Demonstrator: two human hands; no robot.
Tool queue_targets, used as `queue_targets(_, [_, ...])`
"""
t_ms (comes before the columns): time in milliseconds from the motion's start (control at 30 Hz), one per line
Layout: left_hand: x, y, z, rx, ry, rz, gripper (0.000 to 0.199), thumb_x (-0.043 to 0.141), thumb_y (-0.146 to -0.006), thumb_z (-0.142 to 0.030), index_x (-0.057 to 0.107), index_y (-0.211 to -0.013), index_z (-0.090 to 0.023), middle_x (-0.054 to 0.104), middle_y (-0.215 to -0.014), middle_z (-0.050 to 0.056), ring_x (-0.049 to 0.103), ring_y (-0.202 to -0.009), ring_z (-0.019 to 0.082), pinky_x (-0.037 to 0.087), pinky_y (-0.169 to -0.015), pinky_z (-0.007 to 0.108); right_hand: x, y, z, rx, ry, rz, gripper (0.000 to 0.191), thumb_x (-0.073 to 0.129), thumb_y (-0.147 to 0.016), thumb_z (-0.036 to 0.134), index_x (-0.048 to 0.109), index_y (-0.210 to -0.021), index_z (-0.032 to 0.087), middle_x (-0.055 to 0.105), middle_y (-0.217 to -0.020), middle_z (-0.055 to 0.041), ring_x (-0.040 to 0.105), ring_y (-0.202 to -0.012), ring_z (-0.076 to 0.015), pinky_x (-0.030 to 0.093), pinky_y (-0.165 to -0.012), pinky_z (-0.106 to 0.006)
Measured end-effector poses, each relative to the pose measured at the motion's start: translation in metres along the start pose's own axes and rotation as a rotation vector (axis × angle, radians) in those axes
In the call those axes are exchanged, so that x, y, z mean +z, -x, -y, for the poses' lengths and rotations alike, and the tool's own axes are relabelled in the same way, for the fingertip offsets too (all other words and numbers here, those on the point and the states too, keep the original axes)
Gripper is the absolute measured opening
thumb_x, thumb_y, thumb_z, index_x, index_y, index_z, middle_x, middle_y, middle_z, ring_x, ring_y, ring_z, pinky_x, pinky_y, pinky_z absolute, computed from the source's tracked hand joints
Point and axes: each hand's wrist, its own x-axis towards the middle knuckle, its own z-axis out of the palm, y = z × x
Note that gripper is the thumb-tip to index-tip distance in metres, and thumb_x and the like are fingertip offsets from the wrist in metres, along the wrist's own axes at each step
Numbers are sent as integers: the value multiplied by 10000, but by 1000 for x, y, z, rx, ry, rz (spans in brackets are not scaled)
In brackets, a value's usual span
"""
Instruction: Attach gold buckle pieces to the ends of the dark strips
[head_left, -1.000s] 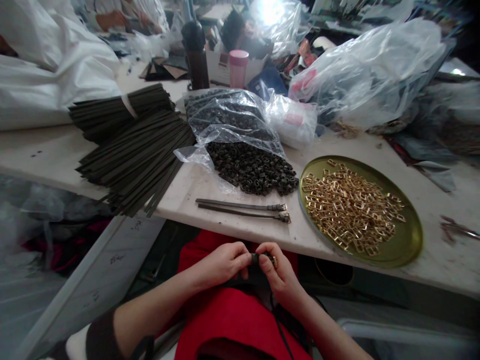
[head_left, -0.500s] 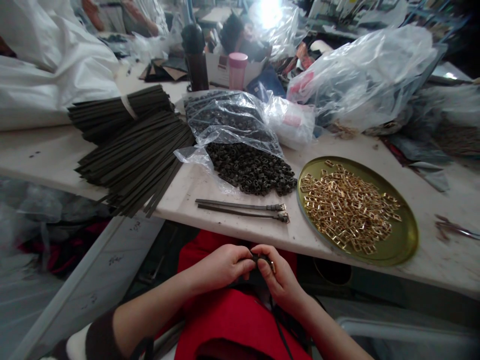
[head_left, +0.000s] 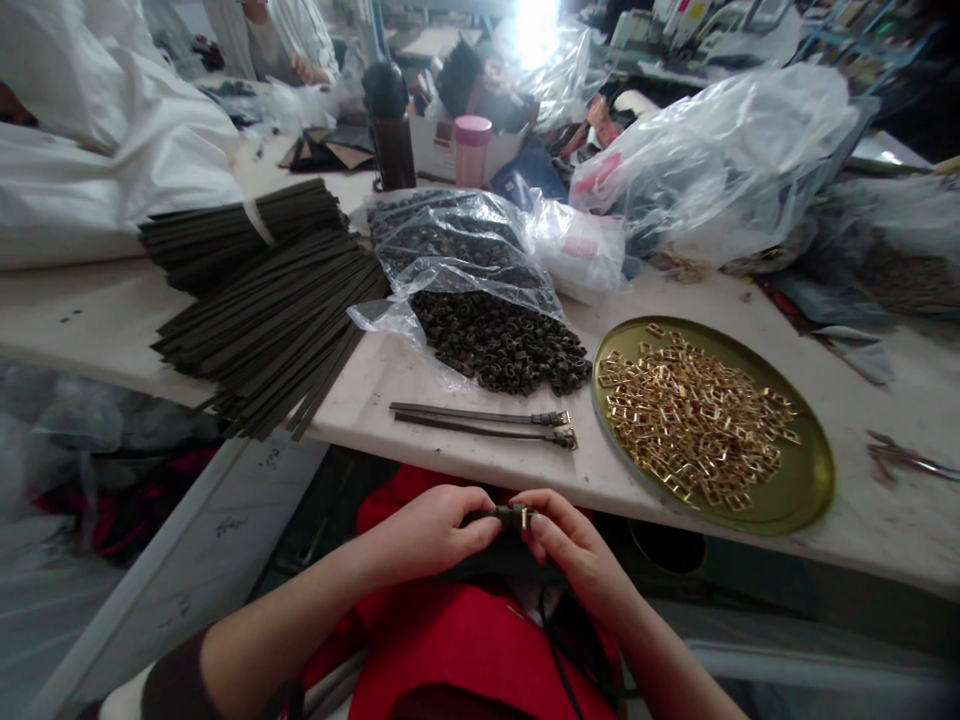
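Observation:
Between my hands, over my red-covered lap, is a dark strap (head_left: 508, 516) with a small gold buckle (head_left: 524, 517) at its right end. My left hand (head_left: 450, 525) pinches the strap to the left of the buckle. Thumb and fingers of my right hand (head_left: 564, 530) close on the buckle end. Two dark straps (head_left: 480, 416) with gold buckles lie side by side on the table just beyond. Behind them spills a heap of small dark loops (head_left: 510, 350) from a clear plastic bag (head_left: 465, 230).
A round gold-coloured tray (head_left: 810, 490) holding many gold buckles (head_left: 697, 410) stands at the right, with pliers (head_left: 911, 458) beyond it. Bundled dark strips (head_left: 262, 310) overhang the table edge at left. Bottles (head_left: 472, 152) and plastic bags stand behind; another person (head_left: 281, 45) sits across.
My hands have drawn slightly apart, and the gold buckle now shows between them. My right hand has shifted a little to the right. The person across has come further into view.

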Motion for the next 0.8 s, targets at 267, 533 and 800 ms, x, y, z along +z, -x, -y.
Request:
queue_targets(267, [0, 0, 2, -2, -34, -41, 266, 434, -819, -304, 630, -739, -143, 615, -659, -2, 517, -599, 124, 289, -512, 211, -6, 0, -3, 16, 9, 42, 318, 494, -834, 422, 537, -1037, 182, 537, -756, -3, 453, -576, -88, 375, -549, -227])
queue_targets(533, [5, -1, 7, 32, -167, -113, 264, 421, -834, -316, 621, -749, -165, 644, -731, 27, 554, -660, 146, 328, -560, 213, 5, -6, -6, -17, 143, -43, 420, 396, -856, 503, 494, -1067, 154, 506, -670, 6, 436, -538, -100, 341, -508, -242])
queue_targets(800, [5, 3, 7, 51, -168, -48, 251, 413, -851, -302, 626, -815, -174, 645, -765, 15, 561, -703, 143, 355, -589, 208, 3, -3, 4, 73, -64, 66, 312, 486, -825, 484, 467, -872, 177, 451, -606, 47, 404, -532, -86, 327, -535, -232])
